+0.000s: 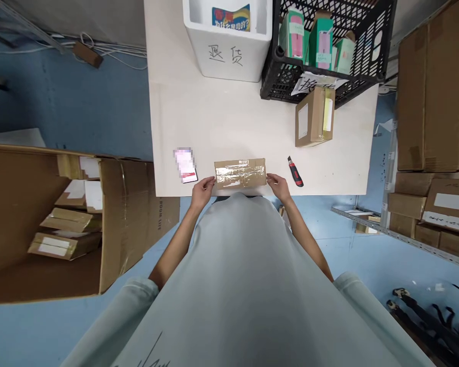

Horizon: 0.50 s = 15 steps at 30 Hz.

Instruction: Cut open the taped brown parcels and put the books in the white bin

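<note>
A small cardboard box (240, 173) with shiny clear tape across its top lies at the front edge of the white table. My left hand (203, 191) pinches its left end, and my right hand (278, 187) has the opposite end between thumb and fingers. To the right of my right hand is a red and black utility knife (296, 172). A phone (186, 165) with a blurred screen rests beyond my left hand. Farther back on the right, a second cardboard box (309, 117) with white labels stands on the table.
A white bin (229, 58) with handwriting and a black plastic crate (275, 76) holding green and pink boxes stand at the back of the table (214, 117). At the left, a large open carton (112, 224) contains several parcels. Stacked cartons (443, 102) fill the right side.
</note>
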### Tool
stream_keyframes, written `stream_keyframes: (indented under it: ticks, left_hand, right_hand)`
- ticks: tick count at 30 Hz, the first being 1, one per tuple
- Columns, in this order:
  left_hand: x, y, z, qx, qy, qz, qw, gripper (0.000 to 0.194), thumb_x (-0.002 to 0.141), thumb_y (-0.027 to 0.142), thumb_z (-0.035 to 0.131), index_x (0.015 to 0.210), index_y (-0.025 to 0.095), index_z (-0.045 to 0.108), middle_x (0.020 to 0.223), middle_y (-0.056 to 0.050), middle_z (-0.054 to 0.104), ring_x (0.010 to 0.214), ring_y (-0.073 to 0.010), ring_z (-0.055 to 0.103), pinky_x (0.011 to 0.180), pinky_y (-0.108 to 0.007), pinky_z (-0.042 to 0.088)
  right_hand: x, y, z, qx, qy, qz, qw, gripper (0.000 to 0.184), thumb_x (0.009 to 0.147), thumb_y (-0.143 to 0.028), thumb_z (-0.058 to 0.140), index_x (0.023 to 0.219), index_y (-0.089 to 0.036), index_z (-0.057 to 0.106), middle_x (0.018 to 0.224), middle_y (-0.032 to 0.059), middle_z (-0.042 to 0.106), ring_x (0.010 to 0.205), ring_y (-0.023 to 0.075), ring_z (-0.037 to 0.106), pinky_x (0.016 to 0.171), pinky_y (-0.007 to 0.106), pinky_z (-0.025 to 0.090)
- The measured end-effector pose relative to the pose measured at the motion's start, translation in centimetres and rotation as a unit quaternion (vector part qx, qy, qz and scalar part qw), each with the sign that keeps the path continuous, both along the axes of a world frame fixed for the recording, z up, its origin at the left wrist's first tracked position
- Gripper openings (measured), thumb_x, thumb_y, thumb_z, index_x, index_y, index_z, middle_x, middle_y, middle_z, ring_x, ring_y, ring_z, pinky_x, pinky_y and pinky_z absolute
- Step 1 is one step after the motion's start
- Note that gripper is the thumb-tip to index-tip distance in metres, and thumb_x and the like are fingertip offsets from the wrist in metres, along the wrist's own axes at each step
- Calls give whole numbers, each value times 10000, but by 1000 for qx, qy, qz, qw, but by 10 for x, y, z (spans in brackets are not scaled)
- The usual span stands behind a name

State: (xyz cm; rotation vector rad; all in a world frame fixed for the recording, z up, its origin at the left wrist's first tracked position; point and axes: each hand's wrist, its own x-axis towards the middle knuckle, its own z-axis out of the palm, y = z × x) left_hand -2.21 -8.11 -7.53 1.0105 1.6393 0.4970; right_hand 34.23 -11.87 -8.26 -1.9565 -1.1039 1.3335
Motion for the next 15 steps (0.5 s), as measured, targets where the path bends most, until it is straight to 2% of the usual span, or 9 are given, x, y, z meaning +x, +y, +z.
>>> stream_keyframes:
  ticks: [3, 6, 11, 15]
  left_hand:
    - [3, -7, -7, -30, 18, -20, 999, 562, 859, 196, 694, 1413, 128, 757, 1431, -191, 799, 1210, -308, 798, 1137, -480, 632]
    - [8, -9, -13, -41, 20, -37, 998, 631, 781, 166, 741, 1411, 130, 757, 1422, -196, 799, 1183, -327, 799, 1102, -498, 648]
    - [14, -5, -13, -42, 18, -52, 998, 574, 743, 195, 771, 1315, 171, 805, 1372, -156, 825, 1208, -334, 793, 1153, -524, 623]
    - [13, 3, 0, -15, -20, -58, 998, 527, 769, 325, 826, 1283, 210, 836, 1546, -122, 754, 1409, -340, 722, 1217, -499, 592]
  right_hand:
    - [-2, -10, -11, -34, -23, 8, 999, 551, 874, -274, 746, 1418, -201, 789, 1281, 125, 869, 1146, 297, 824, 1161, 529, 634]
    - [-8, -11, -19, -52, -25, 21, 998, 673, 814, -212, 736, 1487, -198, 760, 1265, 104, 867, 1081, 272, 812, 1122, 510, 652]
    - [-14, -3, -21, -34, 1, 43, 999, 566, 837, -285, 765, 1399, -251, 824, 1267, 53, 866, 1141, 274, 790, 1161, 530, 626]
    - [-6, 2, -9, -26, 6, 42, 999, 480, 881, -460, 824, 1326, -282, 856, 1355, 71, 838, 1286, 301, 750, 1153, 544, 635]
